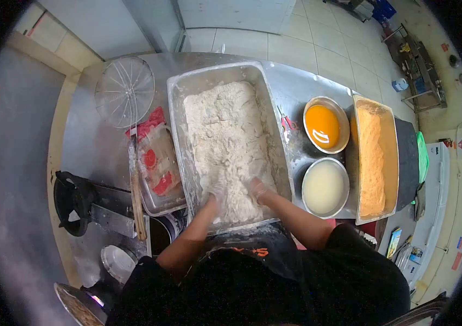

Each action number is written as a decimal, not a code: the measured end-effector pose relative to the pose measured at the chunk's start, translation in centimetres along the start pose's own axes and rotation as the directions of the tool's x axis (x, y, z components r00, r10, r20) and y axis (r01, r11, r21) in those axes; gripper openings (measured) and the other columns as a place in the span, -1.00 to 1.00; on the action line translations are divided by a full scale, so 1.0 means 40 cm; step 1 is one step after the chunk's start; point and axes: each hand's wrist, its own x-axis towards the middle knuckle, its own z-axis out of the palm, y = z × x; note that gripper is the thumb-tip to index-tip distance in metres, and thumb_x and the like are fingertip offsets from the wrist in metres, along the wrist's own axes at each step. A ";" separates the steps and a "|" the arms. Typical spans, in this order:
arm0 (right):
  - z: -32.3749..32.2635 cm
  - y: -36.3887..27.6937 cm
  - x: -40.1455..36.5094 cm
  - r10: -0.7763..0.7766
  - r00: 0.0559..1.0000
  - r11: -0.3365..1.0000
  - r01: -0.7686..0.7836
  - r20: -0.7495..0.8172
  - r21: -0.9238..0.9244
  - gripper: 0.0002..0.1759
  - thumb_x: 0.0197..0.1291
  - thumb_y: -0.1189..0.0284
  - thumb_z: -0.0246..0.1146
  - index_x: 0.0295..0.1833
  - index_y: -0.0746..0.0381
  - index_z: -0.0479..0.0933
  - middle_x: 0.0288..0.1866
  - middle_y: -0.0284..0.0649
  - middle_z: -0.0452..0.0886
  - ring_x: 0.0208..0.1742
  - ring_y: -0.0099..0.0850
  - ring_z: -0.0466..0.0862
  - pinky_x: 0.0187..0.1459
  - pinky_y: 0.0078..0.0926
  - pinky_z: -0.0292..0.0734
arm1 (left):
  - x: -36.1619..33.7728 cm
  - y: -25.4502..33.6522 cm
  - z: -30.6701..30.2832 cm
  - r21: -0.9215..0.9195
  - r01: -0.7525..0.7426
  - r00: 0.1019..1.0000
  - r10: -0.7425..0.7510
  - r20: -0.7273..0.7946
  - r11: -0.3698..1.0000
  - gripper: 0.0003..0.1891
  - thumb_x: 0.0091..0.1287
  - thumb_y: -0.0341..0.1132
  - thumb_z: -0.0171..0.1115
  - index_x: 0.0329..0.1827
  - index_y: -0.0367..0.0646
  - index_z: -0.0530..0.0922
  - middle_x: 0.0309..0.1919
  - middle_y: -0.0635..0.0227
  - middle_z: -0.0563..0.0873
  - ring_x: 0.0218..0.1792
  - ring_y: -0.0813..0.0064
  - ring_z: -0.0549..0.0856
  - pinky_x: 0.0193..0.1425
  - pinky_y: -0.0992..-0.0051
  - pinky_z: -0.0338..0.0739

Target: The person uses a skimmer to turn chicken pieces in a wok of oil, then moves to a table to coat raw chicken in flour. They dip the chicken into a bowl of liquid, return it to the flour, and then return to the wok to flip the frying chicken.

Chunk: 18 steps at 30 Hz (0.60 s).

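A deep metal tray (pixel 174 108) stands in front of me, filled with pale, lumpy flour (pixel 223 127). Both my hands are in its near part. My left hand (pixel 218 191) is pushed into the flour on the left, and my right hand (pixel 259 188) is in it on the right, a short gap between them. Each seems to wear a thin clear glove dusted with flour. The fingers of both are sunk in the flour or blurred, so I cannot make out whether they grip any of it.
To the right stand a bowl of orange liquid (pixel 322 126), a bowl of whitish liquid (pixel 325 187) and a tray of orange powder (pixel 371 163). Red-handled scissors (pixel 287 120) lie beside them. Leftward are a long-handled wire skimmer (pixel 125 92), a tray with plastic bags (pixel 157 163) and a burner (pixel 73 204).
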 end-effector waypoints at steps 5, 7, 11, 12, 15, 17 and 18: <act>-0.118 -0.028 -0.057 -0.398 0.849 0.382 0.498 0.348 -0.778 -0.19 0.02 0.01 0.22 0.25 0.40 0.31 0.25 0.11 0.37 0.36 -0.06 0.23 0.28 -0.25 0.23 | -0.049 -0.024 -0.113 0.005 -0.053 0.997 0.053 0.051 0.999 -0.39 0.28 -0.03 -0.05 0.37 -0.09 0.22 0.29 -0.05 0.30 0.31 -0.01 0.26 0.37 0.11 0.12; -0.103 -0.185 -0.178 -0.182 0.967 0.661 0.256 0.181 -0.706 -0.16 0.10 -0.12 0.09 0.18 0.47 0.35 0.16 0.15 0.43 0.26 -0.05 0.37 0.23 -0.27 0.28 | -0.059 -0.025 -0.060 0.025 -0.043 0.997 0.042 0.059 0.999 -0.39 0.28 -0.04 -0.04 0.37 -0.09 0.23 0.28 -0.05 0.32 0.30 -0.02 0.27 0.36 0.12 0.14; 0.018 0.023 -0.054 0.053 0.944 0.808 0.151 0.325 -0.570 -0.23 0.25 -0.21 -0.20 0.23 0.22 0.39 0.20 0.13 0.42 0.22 -0.13 0.44 0.25 -0.21 0.27 | -0.121 0.001 -0.013 0.024 -0.038 0.992 0.034 0.121 0.999 -0.40 0.28 -0.05 -0.03 0.36 -0.10 0.25 0.26 -0.07 0.35 0.28 -0.04 0.30 0.34 0.14 0.18; 0.019 0.052 -0.022 0.017 0.918 0.885 0.170 0.396 -0.433 -0.21 0.25 -0.23 -0.22 0.26 0.21 0.37 0.22 0.15 0.40 0.25 -0.13 0.41 0.26 -0.21 0.26 | -0.140 0.006 -0.042 0.003 -0.040 0.993 0.039 0.115 0.999 -0.41 0.28 -0.06 -0.03 0.36 -0.11 0.25 0.25 -0.07 0.35 0.27 -0.04 0.31 0.34 0.14 0.20; -0.136 -0.254 -0.180 -0.305 0.896 0.941 0.336 0.322 -0.045 -0.23 0.27 -0.20 -0.22 0.25 0.23 0.35 0.20 0.14 0.42 0.24 -0.11 0.42 0.25 -0.20 0.25 | -0.172 0.049 -0.235 -0.149 -0.054 0.997 0.046 -0.057 0.987 -0.41 0.28 -0.07 -0.02 0.35 -0.11 0.26 0.23 -0.08 0.38 0.25 -0.06 0.34 0.32 0.15 0.23; -0.189 -0.338 -0.116 -0.019 0.994 0.737 0.086 0.107 -0.671 -0.45 0.27 0.01 -0.02 0.21 0.15 0.39 0.07 0.04 0.54 0.12 -0.14 0.52 0.14 -0.27 0.38 | -0.138 0.098 -0.346 -0.283 -0.064 0.970 -0.007 -0.241 0.957 -0.42 0.28 -0.07 -0.01 0.34 -0.12 0.27 0.22 -0.09 0.39 0.24 -0.07 0.35 0.31 0.16 0.25; -0.174 -0.339 -0.108 -0.107 0.994 0.814 0.068 -0.034 -0.577 -0.38 0.27 -0.04 -0.05 0.20 0.21 0.39 0.09 0.09 0.51 0.13 -0.10 0.51 0.15 -0.26 0.38 | -0.100 0.116 -0.354 -0.319 -0.066 0.940 -0.048 -0.337 0.945 -0.42 0.28 -0.08 -0.01 0.34 -0.12 0.27 0.22 -0.09 0.40 0.24 -0.07 0.36 0.31 0.17 0.26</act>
